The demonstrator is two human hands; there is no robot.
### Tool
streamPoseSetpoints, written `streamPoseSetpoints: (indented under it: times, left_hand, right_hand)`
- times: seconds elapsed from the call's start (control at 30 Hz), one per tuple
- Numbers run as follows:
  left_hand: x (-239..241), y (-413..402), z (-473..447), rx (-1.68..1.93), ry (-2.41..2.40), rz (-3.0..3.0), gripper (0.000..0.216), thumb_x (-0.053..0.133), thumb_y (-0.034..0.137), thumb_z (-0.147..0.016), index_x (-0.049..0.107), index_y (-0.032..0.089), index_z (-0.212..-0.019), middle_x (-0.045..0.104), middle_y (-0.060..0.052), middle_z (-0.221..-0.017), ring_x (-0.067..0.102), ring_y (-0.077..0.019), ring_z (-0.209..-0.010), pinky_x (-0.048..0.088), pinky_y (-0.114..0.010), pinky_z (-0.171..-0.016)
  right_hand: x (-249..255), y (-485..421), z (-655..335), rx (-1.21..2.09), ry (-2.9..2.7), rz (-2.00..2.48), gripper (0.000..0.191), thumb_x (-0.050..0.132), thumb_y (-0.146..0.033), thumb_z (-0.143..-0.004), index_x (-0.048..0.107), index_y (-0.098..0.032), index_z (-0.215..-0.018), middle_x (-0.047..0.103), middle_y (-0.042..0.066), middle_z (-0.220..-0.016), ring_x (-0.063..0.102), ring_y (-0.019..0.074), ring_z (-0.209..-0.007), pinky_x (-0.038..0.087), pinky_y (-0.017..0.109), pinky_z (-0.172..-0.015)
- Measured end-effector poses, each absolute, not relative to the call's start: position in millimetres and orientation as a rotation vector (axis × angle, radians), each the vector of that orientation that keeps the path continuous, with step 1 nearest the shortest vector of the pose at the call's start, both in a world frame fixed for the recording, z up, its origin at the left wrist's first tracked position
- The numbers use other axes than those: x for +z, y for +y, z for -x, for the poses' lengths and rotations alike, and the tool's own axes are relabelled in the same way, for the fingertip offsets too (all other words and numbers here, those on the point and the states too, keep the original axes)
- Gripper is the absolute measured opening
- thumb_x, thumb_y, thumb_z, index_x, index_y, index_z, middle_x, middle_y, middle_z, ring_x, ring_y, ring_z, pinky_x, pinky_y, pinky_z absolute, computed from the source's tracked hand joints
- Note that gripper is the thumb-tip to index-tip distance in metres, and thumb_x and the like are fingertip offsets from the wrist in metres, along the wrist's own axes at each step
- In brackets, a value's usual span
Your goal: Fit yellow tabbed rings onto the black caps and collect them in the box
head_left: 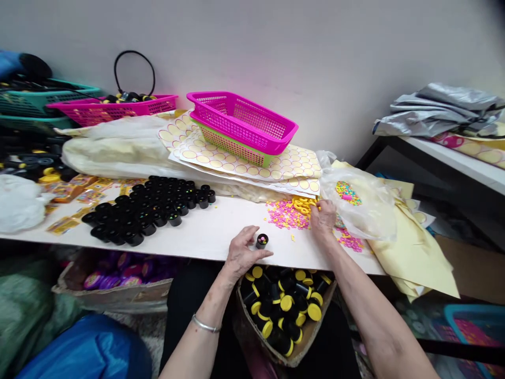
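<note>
My left hand (243, 251) rests on the white table, thumb and fingers apart around a small black cup (259, 245). The cup stands upright with a few pink and yellow bits inside. At the edge of a heap of yellow plastic pieces (302, 205), my right hand (324, 220) has its fingers pinched together on one of the pieces, its fingertips partly hidden. Small pink and yellow beads (287, 215) lie spread just left of that hand. Many black cups (138, 208) stand in a close group on the left part of the table.
Below the table edge, a cardboard box (298, 355) holds black containers with yellow lids. A pink basket (244, 118) sits on sticker sheets (221, 158) at the back. A clear plastic bag (366, 205) with beads lies right. Purple items fill a box (114, 300) lower left.
</note>
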State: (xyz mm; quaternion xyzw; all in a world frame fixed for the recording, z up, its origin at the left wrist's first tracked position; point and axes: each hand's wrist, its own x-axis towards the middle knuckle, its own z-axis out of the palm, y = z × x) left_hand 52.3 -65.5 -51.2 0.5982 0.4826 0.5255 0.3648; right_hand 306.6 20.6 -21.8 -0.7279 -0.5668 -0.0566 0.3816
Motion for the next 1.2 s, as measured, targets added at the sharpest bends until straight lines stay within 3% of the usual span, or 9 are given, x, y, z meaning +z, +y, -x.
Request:
streamPoseSetpoints:
  times: [0.13,0.23,0.33,0.43,0.6,0.77,0.93,1.07,1.2]
  left_hand:
    - [-27,-104,-55,1.492,1.228,-1.185,0.027,0.067,0.038,-0.068,0.068,0.015,-0.083,0.059,-0.003,-0.077,0.047,-0.0092,-0.062,0.038,-0.022,-0.058]
    - [-12,-136,-66,1.238,1.187,-0.999,0.033,0.058,0.042,-0.077,0.066,0.012,-0.066,0.053,0.0,-0.057,0.04,-0.0067,-0.052,0.032,-0.02,-0.05]
    - [-6,-153,-74,1.111,1.074,-0.827,0.031,0.063,0.04,-0.072,0.066,0.01,-0.064,0.051,0.001,-0.052,0.036,-0.0044,-0.047,0.028,-0.018,-0.045]
    - [-6,-152,-73,1.097,1.028,-0.7,0.022,0.071,0.031,-0.064,0.067,0.009,-0.067,0.055,0.0,-0.056,0.039,-0.0034,-0.046,0.028,-0.017,-0.044]
    - [-2,-135,-69,1.167,1.097,-0.642,0.021,0.074,0.025,-0.055,0.067,0.009,-0.065,0.054,0.001,-0.05,0.038,-0.003,-0.041,0.025,-0.017,-0.04]
    - [5,-111,-72,1.301,1.089,-0.643,0.027,0.075,0.029,-0.053,0.068,0.009,-0.07,0.054,0.002,-0.05,0.038,-0.0036,-0.042,0.027,-0.018,-0.041]
    - [-8,-83,-64,1.498,1.285,-0.74,0.028,0.069,0.032,-0.06,0.069,0.011,-0.079,0.058,0.001,-0.059,0.041,-0.0048,-0.049,0.033,-0.02,-0.049]
    - [-24,-71,-60,1.377,1.424,-0.856,0.025,0.065,0.034,-0.064,0.069,0.011,-0.073,0.051,0.003,-0.051,0.04,-0.0068,-0.048,0.032,-0.021,-0.049]
    - [-31,-67,-64,1.305,1.399,-1.019,0.025,0.062,0.036,-0.067,0.071,0.013,-0.074,0.06,-0.001,-0.063,0.048,-0.0099,-0.056,0.037,-0.023,-0.054]
  right_hand:
    - [-17,-51,-270,-0.154,-1.809,1.248,0.007,0.049,-0.019,-0.08,0.056,-0.017,-0.082,0.062,0.013,-0.105,0.058,0.021,-0.098,0.045,0.036,-0.085]
    - [-17,-115,-233,-0.046,-2.044,0.973,0.016,0.049,-0.009,-0.08,0.056,-0.015,-0.093,0.063,0.015,-0.105,0.061,0.0182,-0.091,0.05,0.031,-0.08]
    - [-17,-152,-210,0.058,-2.118,0.844,0.017,0.049,-0.007,-0.08,0.057,-0.016,-0.093,0.063,0.015,-0.105,0.061,0.0196,-0.093,0.051,0.033,-0.078]
    - [-15,-157,-205,0.235,-2.105,0.883,0.011,0.055,-0.016,-0.081,0.058,-0.018,-0.091,0.064,0.011,-0.1,0.061,0.0197,-0.09,0.051,0.032,-0.075]
    - [0,-137,-207,0.466,-2.101,1.016,0.03,0.058,-0.026,-0.08,0.053,-0.02,-0.109,0.063,0.008,-0.091,0.059,0.0201,-0.084,0.049,0.032,-0.074]
    - [16,-109,-205,0.576,-2.12,1.061,0.017,0.054,-0.026,-0.082,0.057,-0.021,-0.098,0.059,0.005,-0.086,0.055,0.0173,-0.079,0.045,0.03,-0.071]
    - [2,-81,-207,0.406,-2.099,1.285,0.012,0.055,-0.029,-0.081,0.055,-0.019,-0.087,0.057,0.004,-0.083,0.051,0.0174,-0.08,0.04,0.028,-0.071]
    - [-8,-69,-208,0.324,-2.195,1.373,0.013,0.056,-0.032,-0.08,0.055,-0.019,-0.084,0.057,0.004,-0.085,0.05,0.0183,-0.083,0.038,0.028,-0.072]
    - [-5,-67,-207,0.3,-2.272,1.402,0.012,0.053,-0.032,-0.082,0.054,-0.02,-0.08,0.056,0.004,-0.082,0.049,0.0172,-0.079,0.037,0.027,-0.068]
